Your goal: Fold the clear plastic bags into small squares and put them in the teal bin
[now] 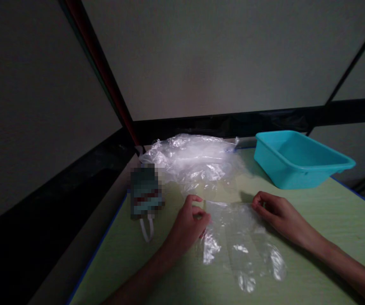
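Note:
A clear plastic disposable glove (pixel 239 237) is spread in front of me over the table, its cuff edge away from me and its fingers pointing toward me. My right hand (pixel 274 214) is closed in a pinch at the cuff's right corner. At the left side of the cuff, my left hand (pixel 188 222) has its thumb and a finger curled together on the film, with the index finger bent above. Just beyond both hands lies a crumpled heap of clear plastic (pixel 198 159); what it contains cannot be made out.
A turquoise plastic basin (pixel 303 169) stands at the back right of the light green table (pixel 338 228). On the left lies a pixelated dark item (pixel 146 190) with a white loop (pixel 147 228). Pale wall panels (pixel 227 59) rise behind the table.

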Tool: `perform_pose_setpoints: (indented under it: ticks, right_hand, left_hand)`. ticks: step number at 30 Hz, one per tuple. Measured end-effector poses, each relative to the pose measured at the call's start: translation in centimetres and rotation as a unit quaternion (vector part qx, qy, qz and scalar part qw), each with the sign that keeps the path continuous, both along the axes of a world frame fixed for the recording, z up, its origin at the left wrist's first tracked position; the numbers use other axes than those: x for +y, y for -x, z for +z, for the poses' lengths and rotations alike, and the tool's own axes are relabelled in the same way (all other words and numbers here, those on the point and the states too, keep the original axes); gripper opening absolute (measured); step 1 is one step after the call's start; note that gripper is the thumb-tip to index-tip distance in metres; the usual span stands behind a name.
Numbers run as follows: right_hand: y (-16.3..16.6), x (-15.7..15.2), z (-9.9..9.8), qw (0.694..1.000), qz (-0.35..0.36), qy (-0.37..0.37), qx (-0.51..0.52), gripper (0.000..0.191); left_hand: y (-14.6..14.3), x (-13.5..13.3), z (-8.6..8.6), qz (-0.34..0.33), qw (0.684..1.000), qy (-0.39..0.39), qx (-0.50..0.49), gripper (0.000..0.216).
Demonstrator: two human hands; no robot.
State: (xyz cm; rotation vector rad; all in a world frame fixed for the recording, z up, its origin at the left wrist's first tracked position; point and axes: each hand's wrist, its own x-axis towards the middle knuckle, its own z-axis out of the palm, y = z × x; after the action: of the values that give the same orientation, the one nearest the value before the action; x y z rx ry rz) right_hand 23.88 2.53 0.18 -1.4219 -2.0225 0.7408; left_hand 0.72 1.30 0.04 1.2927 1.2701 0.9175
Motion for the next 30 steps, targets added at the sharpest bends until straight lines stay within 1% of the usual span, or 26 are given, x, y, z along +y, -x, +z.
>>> perform_pose_setpoints:
  ticks: [5, 7, 9, 11, 13, 15, 16, 17, 18, 19, 21, 22, 23, 24, 25, 27, 29, 30]
  right_hand:
    - [-0.4, 0.5, -0.2, 1.0, 0.004, -0.009, -0.024, 0.02]
    - [-0.6, 0.6, -0.2, 0.999, 0.01, 0.006, -0.03, 0.019]
    - [-1.0, 0.6, 0.0, 0.999, 0.024, 0.032, -0.034, 0.019]
    - [-1.5, 0.2, 0.5, 0.996, 0.049, 0.073, -0.029, 0.02]
    - [-2.0, -0.5, 1.2, 0.984, 0.094, 0.151, -0.019, 0.02]
    - [-2.6, -1.3, 1.9, 0.954, 0.148, 0.258, -0.023, 0.019]
    - [-2.9, -1.6, 2.2, 0.941, 0.161, 0.297, -0.031, 0.02]
    - [-3.1, -1.7, 2.5, 0.933, 0.167, 0.317, -0.041, 0.022]
    - [-3.3, -1.8, 2.8, 0.937, 0.162, 0.307, -0.051, 0.025]
    - [-3.3, -1.7, 3.0, 0.951, 0.149, 0.267, -0.059, 0.027]
    - [-3.2, -1.3, 3.4, 0.982, 0.114, 0.137, -0.062, 0.03]
    - [-3.1, -1.0, 3.4, 0.99, 0.106, 0.072, -0.06, 0.028]
    - [-2.9, -0.7, 3.4, 0.992, 0.111, 0.019, -0.058, 0.025]
    - [-2.8, -0.5, 3.2, 0.99, 0.13, -0.017, -0.06, 0.025]
    - [-2.6, -0.2, 3.0, 0.984, 0.158, -0.038, -0.067, 0.031]
    - [-2.7, 0.2, 2.2, 0.971, 0.216, -0.053, -0.088, 0.056]
    - [-3.0, 0.6, 1.3, 0.964, 0.238, -0.05, -0.108, 0.074]
    - [-3.3, 0.7, 1.0, 0.963, 0.239, -0.043, -0.118, 0.078]
  left_hand:
    - [0.2, -0.8, 0.3, -0.045, 0.996, -0.031, 0.065, 0.057]
    - [0.3, -1.1, 0.3, -0.057, 0.993, -0.044, 0.088, 0.066]
    - [0.3, -1.2, 0.2, -0.054, 0.99, -0.063, 0.111, 0.068]
    - [0.3, -1.0, 0.1, -0.014, 0.986, -0.098, 0.138, 0.062]
    - [0.3, -0.6, -0.2, 0.055, 0.975, -0.149, 0.154, 0.052]
    - [0.4, -0.2, -0.3, 0.117, 0.961, -0.198, 0.155, 0.043]
    - [0.5, 0.0, -0.3, 0.137, 0.953, -0.221, 0.156, 0.04]
    - [0.6, 0.1, -0.4, 0.151, 0.945, -0.242, 0.161, 0.038]
    - [0.7, 0.2, -0.4, 0.16, 0.937, -0.26, 0.169, 0.037]
    - [0.7, 0.2, -0.4, 0.162, 0.931, -0.273, 0.178, 0.036]
    - [0.8, 0.2, -0.4, 0.153, 0.929, -0.283, 0.184, 0.032]
    - [0.7, 0.1, -0.4, 0.145, 0.932, -0.279, 0.181, 0.03]
    - [0.6, -0.1, -0.4, 0.136, 0.936, -0.273, 0.175, 0.028]
    - [0.6, -0.2, -0.4, 0.128, 0.941, -0.266, 0.167, 0.027]
    - [0.5, -0.4, -0.4, 0.122, 0.944, -0.26, 0.16, 0.026]
    - [0.3, -0.7, -0.4, 0.11, 0.948, -0.254, 0.153, 0.025]
    - [0.3, -0.8, -0.3, 0.101, 0.949, -0.256, 0.155, 0.024]
    - [0.3, -0.9, -0.3, 0.098, 0.949, -0.256, 0.157, 0.024]
